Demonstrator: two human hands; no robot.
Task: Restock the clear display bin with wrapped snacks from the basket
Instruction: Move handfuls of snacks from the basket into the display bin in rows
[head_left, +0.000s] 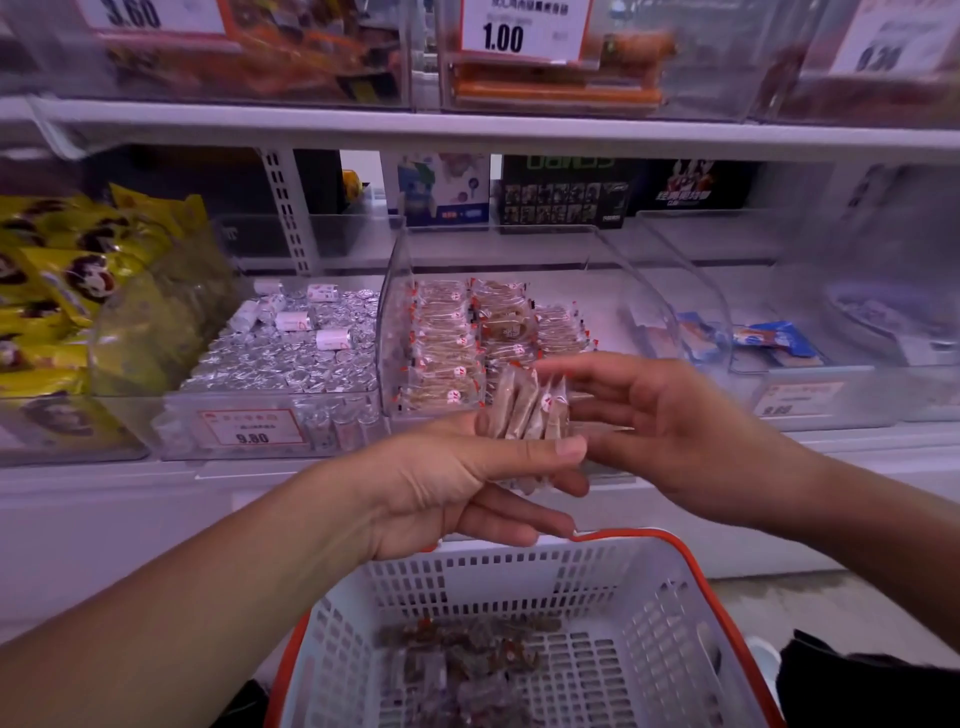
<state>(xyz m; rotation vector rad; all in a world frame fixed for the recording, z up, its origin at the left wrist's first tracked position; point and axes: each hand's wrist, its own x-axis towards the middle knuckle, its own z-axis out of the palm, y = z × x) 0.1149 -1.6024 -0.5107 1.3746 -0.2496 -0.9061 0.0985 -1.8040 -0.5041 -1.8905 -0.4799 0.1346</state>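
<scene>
Holding: left hand (441, 483) grips a small stack of wrapped snacks (530, 408), thumb across the front, fingers curled beneath; the packets stand on edge, fanned, just in front of the clear display bin (395, 291).
Right hand grip: right hand (670, 415) has its fingers apart and nearly straight, fingertips touching the right side of the stack; nothing is clamped in it.
Bin contents: neat rows of the same clear-wrapped, red-marked snacks fill the left and middle of the bin; the right part shows bare floor.
Basket: white slotted basket (649, 613) with an orange rim sits below both hands; more wrapped snacks (467, 654) lie loose and blurred on its bottom.
Neighbours: silver foil pieces (291, 353) fill the bin to the left, with a 9.80 price tag (252, 428) on its front; yellow packets (57, 291) further left; blue packets (769, 338) in the bin to the right.
Shelf above: price card (524, 26) reading 1.00.
</scene>
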